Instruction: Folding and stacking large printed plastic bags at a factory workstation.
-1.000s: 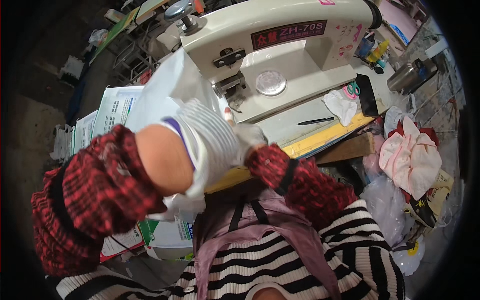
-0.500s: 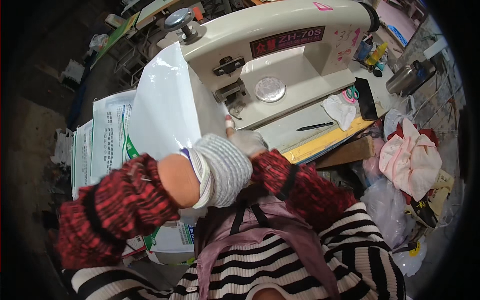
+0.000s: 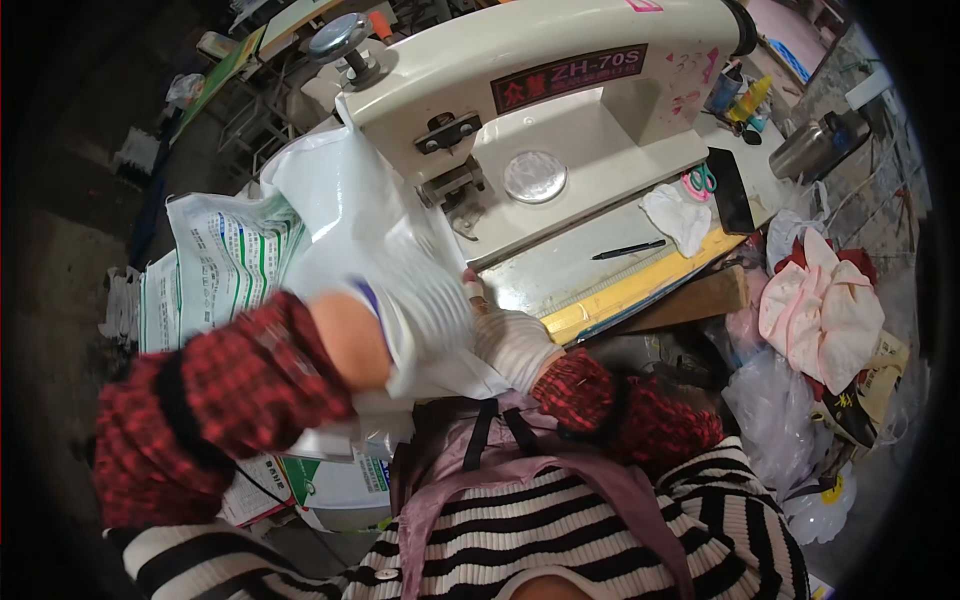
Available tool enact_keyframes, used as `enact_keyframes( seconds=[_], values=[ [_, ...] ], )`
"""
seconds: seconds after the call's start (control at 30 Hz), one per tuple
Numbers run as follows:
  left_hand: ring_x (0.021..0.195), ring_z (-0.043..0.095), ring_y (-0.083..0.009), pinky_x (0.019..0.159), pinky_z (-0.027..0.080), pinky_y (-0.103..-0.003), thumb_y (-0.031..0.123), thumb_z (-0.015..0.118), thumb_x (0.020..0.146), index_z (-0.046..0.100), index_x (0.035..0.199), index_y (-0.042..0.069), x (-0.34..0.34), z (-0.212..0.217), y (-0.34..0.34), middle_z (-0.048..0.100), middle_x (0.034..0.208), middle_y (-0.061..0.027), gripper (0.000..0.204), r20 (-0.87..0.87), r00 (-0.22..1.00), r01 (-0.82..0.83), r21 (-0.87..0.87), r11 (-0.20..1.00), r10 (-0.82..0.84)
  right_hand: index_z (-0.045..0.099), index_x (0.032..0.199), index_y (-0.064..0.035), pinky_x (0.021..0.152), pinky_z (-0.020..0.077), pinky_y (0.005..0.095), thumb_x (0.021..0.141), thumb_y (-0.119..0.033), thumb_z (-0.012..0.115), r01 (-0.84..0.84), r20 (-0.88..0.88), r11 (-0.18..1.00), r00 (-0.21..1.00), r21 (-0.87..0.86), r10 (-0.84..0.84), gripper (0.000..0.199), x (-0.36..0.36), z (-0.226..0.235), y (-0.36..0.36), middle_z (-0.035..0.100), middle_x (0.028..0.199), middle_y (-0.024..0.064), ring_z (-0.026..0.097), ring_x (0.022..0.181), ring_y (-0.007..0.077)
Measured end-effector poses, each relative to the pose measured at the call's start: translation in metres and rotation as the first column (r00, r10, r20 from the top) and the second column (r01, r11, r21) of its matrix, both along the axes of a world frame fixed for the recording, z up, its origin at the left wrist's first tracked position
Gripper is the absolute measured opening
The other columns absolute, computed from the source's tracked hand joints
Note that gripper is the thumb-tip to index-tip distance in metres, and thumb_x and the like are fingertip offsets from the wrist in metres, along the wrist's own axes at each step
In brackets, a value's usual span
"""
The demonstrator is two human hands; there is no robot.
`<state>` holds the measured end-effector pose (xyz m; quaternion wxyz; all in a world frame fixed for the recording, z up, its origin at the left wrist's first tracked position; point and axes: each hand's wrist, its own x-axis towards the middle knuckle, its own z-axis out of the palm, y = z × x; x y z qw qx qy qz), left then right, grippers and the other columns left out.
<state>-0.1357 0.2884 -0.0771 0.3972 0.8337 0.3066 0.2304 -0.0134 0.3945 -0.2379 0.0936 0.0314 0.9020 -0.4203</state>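
Observation:
A large glossy white plastic bag (image 3: 345,215) stands at the needle end of the cream sewing machine (image 3: 560,55), its right edge running beside the presser foot (image 3: 465,215). Over the bag's lower part lies my left hand (image 3: 425,315) in a white knitted glove, smeared by motion, its fingers hidden. My right hand (image 3: 515,340), also gloved, with bare fingertips, is closed at the bag's right edge just below the needle area. A printed green-and-white bag panel (image 3: 235,255) spreads out at the left.
A black pen (image 3: 628,250), yellow ruler strip (image 3: 640,275), white cloth (image 3: 678,215), scissors (image 3: 700,180) and black phone-like slab (image 3: 730,190) lie on the table at the right. Beyond is a steel flask (image 3: 820,145). A pink cloth (image 3: 820,310) and plastic bags hang nearby.
The white bag has folded and slumped, showing more of the printed panel at left. My right hand has come down toward my body; my left hand has shifted slightly left.

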Motion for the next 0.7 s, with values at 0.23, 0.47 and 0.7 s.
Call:
enact_keyframes(
  seconds=[0.23,0.47,0.7],
  values=[
    [0.072,0.061,-0.0297,0.069,0.051,-0.034,0.021,0.056,0.085,0.068,0.092,0.007,0.082,0.029,0.015,0.065,0.083,-0.0124,0.020,-0.778,0.601,-0.472,-0.162,0.867,0.182,0.034,0.142,0.0043,0.068,0.0553,0.0412,0.080,-0.016,0.059,0.031,0.041,0.891,0.998,0.452,-0.056,0.069,-0.057,0.051,0.008,0.071,0.087,0.0159,0.070,0.079,0.0305],
    [0.063,0.057,-0.0183,0.061,0.048,-0.030,0.018,0.054,0.089,0.061,0.083,0.007,0.049,-0.049,-0.026,0.058,0.067,-0.0033,0.014,-0.392,0.269,-0.956,-0.218,0.195,0.880,0.016,0.151,-0.0100,0.084,0.0495,0.0407,0.081,-0.025,0.059,0.156,0.211,0.985,0.968,-0.072,-0.138,0.084,-0.023,0.061,0.016,0.066,0.100,0.0233,0.064,0.096,0.0366],
    [0.083,0.062,-0.0266,0.075,0.049,-0.033,0.015,0.057,0.088,0.057,0.108,0.004,0.003,-0.061,-0.021,0.065,0.089,-0.0157,0.023,-0.070,-0.101,-0.995,0.027,-0.099,0.992,0.061,0.107,-0.0008,0.073,0.0509,0.0282,0.091,-0.020,0.060,0.231,0.241,0.267,0.971,-0.936,0.004,0.025,0.044,0.020,-0.012,0.066,0.093,0.0083,0.063,0.087,0.0171]
  ],
)
